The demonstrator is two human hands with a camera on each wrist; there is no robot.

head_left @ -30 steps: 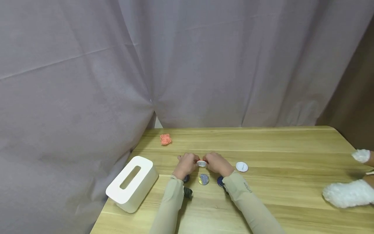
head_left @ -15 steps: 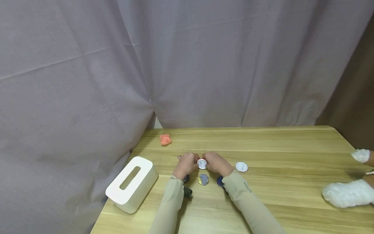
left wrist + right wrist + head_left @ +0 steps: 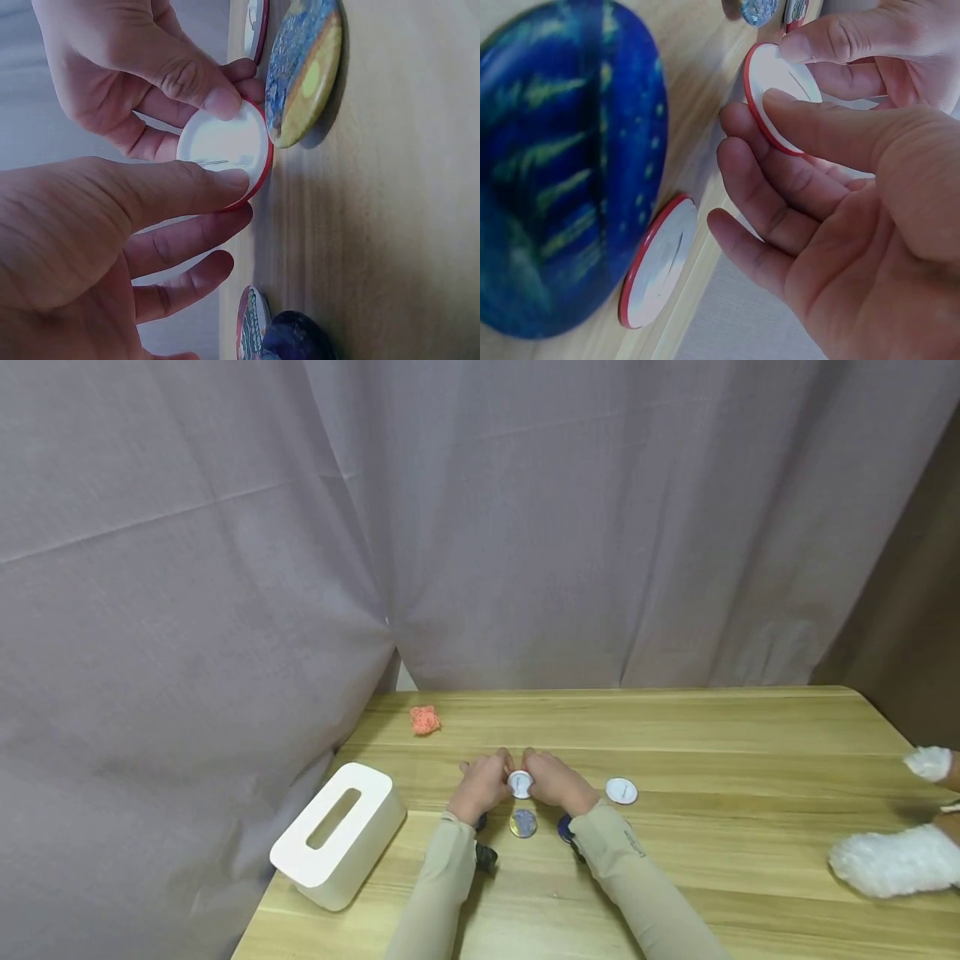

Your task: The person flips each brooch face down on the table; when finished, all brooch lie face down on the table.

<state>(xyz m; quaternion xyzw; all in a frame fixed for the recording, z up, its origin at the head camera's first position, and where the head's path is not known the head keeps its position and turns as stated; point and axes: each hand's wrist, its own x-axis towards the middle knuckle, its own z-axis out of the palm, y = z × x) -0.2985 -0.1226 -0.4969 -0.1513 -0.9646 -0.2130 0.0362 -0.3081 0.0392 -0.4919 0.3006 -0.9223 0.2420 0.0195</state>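
A round pin badge (image 3: pixel 521 784) with a red rim is held up between both hands, its white back and pin turned toward me. My left hand (image 3: pixel 483 785) pinches one edge, thumb on the white back. The opposite edge is pinched by my right hand (image 3: pixel 555 779), also with its thumb on the back. Just nearer to me lies a blue-and-yellow badge (image 3: pixel 523 823). A dark blue badge (image 3: pixel 566 828) is partly hidden by the right wrist, and another dark badge (image 3: pixel 296 337) shows near the left hand. Right of the hands, a badge (image 3: pixel 621 791) lies white back up.
A white tissue box (image 3: pixel 341 835) stands at the left of the wooden table (image 3: pixel 712 868). An orange tangle of string (image 3: pixel 425 720) lies at the back left. At the right edge are fluffy white objects (image 3: pixel 892 860). A grey curtain (image 3: pixel 525 527) hangs behind.
The held badge was tilted nearly edge-on one second ago; its white back has since swung round to face the head camera. Both hands stay in nearly the same place, fingers shifting slightly.
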